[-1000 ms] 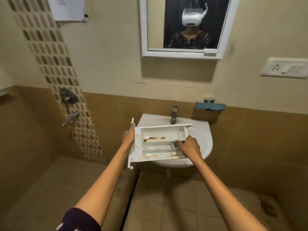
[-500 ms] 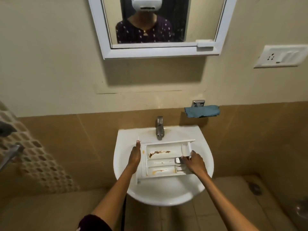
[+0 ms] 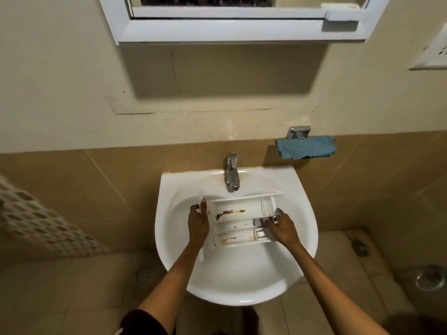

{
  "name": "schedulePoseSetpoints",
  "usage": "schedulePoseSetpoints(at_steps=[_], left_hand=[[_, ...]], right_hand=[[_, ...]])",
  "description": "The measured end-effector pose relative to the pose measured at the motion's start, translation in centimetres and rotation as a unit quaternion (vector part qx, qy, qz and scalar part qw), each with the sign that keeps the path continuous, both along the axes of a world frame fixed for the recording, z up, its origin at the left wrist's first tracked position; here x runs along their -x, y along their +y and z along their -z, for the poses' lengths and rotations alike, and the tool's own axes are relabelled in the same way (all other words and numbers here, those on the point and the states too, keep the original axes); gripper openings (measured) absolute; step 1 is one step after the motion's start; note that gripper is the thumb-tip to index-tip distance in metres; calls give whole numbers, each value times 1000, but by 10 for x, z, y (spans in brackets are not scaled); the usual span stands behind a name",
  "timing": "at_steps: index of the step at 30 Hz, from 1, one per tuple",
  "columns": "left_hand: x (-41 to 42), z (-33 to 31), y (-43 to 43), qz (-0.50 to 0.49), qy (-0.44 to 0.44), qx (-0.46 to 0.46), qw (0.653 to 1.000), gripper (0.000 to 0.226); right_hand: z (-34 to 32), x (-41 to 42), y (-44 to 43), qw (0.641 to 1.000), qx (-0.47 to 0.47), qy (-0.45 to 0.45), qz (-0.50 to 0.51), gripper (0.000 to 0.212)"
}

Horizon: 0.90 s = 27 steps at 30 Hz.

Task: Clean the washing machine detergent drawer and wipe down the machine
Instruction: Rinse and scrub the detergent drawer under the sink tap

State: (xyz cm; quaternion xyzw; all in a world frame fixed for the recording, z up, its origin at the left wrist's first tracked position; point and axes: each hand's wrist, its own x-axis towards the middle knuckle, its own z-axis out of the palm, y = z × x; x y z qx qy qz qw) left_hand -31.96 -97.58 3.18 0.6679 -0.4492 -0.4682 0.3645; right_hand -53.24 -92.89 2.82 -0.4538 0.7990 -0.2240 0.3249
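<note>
Both hands are on the drawer (image 3: 239, 213) right now. Left hand (image 3: 198, 223) grips its left end, thumb lying up along the edge; right hand (image 3: 281, 228) has its fingers curled over the right end. So the drawer sits between the two hands, open side up, over the sink (image 3: 169, 250) bowl. From my feed I can't tell if it's touching the bowl or just hovering.

Pretty grim inside: a brown streak (image 3: 229, 211) in the compartment farthest from the wrists and an orangey smear (image 3: 228, 239) in the nearest one.

Tap (image 3: 231, 172) is just beyond the hands, spout over the drawer's far edge. Blue cloth (image 3: 306, 147) hangs on a metal holder up and right of the right hand. Mirror frame (image 3: 229, 30) is well above both hands, and a floor drain (image 3: 144, 274) sits low, left of the left arm.
</note>
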Motion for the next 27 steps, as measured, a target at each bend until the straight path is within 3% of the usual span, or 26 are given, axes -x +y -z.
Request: schedulePoseSetpoints(at_steps=[4, 7, 13, 15, 17, 19, 22, 27], left_hand=[[11, 6, -4, -42, -20, -6, 999, 42], [15, 12, -9, -94, -26, -39, 994, 49], [14, 25, -21, -121, -44, -67, 989, 57], [16, 26, -22, -128, -48, -63, 989, 57], [18, 25, -21, -130, -44, -60, 989, 56], [20, 22, -19, -124, -39, -59, 990, 55], [24, 20, -18, -111, -40, -59, 991, 53], [34, 22, -20, -88, -59, -59, 993, 52]], right_hand=[[4, 9, -15, 1000, -10, -16, -19, 27], [-1, 14, -26, 999, -4, -30, -41, 51], [0, 26, -52, 997, -12, 17, -78, 28], [1, 22, -53, 993, -32, 74, -84, 38], [-5, 15, -56, 977, -33, 196, -72, 47], [-14, 5, -63, 964, 29, 255, -67, 43], [-33, -12, -85, 960, 110, 212, -143, 33], [-60, -44, -131, 964, 46, 111, -236, 38]])
